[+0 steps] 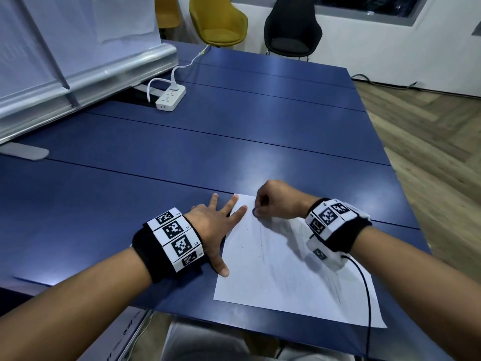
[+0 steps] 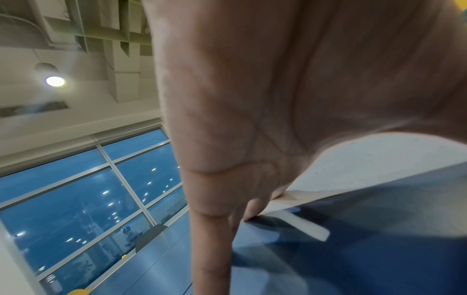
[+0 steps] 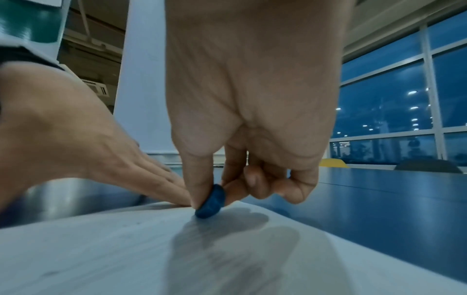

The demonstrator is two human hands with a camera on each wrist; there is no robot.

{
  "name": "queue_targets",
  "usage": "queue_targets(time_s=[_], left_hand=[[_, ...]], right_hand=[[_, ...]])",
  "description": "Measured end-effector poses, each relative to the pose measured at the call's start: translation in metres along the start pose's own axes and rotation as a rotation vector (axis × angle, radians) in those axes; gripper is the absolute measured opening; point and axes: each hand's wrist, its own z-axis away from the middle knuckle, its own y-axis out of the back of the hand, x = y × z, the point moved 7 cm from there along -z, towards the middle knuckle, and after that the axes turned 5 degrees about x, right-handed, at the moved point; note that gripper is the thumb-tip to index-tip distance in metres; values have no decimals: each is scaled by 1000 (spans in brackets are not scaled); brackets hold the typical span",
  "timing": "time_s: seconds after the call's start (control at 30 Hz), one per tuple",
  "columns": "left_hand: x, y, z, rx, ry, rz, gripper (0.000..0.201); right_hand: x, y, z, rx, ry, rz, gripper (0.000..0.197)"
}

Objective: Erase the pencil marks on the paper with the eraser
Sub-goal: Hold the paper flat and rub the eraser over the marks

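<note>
- While the table [image 1: 234,142] carried everything, the paper [image 1: 273,269] lay at its near edge, long axis running away from the person and skewed to the right.
- Faint pencil marks [image 1: 335,287] streaked down the sheet, nearer the person than the eraser, so by judgement the coming strokes would pull toward the body along that axis.
- Left hand [image 1: 216,225] lay flat, fingers spread and straight, pinning the sheet's left edge and far corner.
- Right hand [image 1: 276,201] pinched the eraser between thumb and fingers, the rest curled.
- Eraser [image 3: 211,201], a small blue disc, touched the sheet near its far corner, just beside the left fingertips [image 1: 243,208].
</note>
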Motion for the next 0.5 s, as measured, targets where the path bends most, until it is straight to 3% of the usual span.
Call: queue_targets(time_s=[0.07, 0.17, 0.2, 0.33, 0.37, 0.5], left_hand=[[0, 0, -1, 11, -3, 1, 150], [-1, 0, -3, 16, 2, 14, 151], [-1, 0, -3, 12, 3, 16, 151], [1, 1, -1, 8, -4, 13, 150], [1, 1, -1, 10, -5, 12, 149], [0, 1, -1, 3, -1, 6, 150]], right_hand=[[-3, -6, 6, -43, 13, -18, 9], [-16, -28, 24, -291, 71, -21, 5], [-16, -28, 23, -303, 68, -20, 6], [-4, -7, 2, -63, 10, -29, 10], [-7, -9, 3, -63, 9, -41, 9], [-25, -32, 21, -314, 79, -19, 8]])
